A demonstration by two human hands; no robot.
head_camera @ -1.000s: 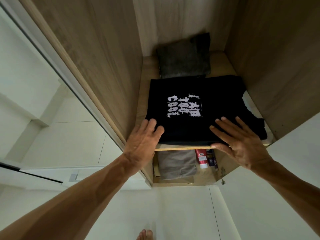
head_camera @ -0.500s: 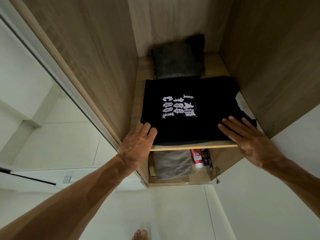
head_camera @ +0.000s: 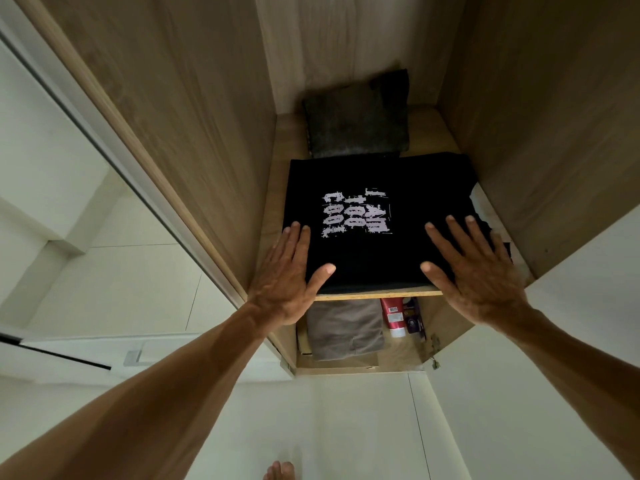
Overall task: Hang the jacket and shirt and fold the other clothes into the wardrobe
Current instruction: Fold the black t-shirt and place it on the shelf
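On the shelf (head_camera: 377, 295), left hand (head_camera: 287, 271) and right hand (head_camera: 474, 271) lie flat on the T-shirt (head_camera: 375, 259), hiding corners.

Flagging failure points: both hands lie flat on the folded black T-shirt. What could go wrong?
Pushed deeper, the black T-shirt may ride up on the dark grey garment behind it. Its edge by the right hand looks rumpled beside the wardrobe wall and could unfold. The left hand, pulling back, might drag it off the shelf edge.
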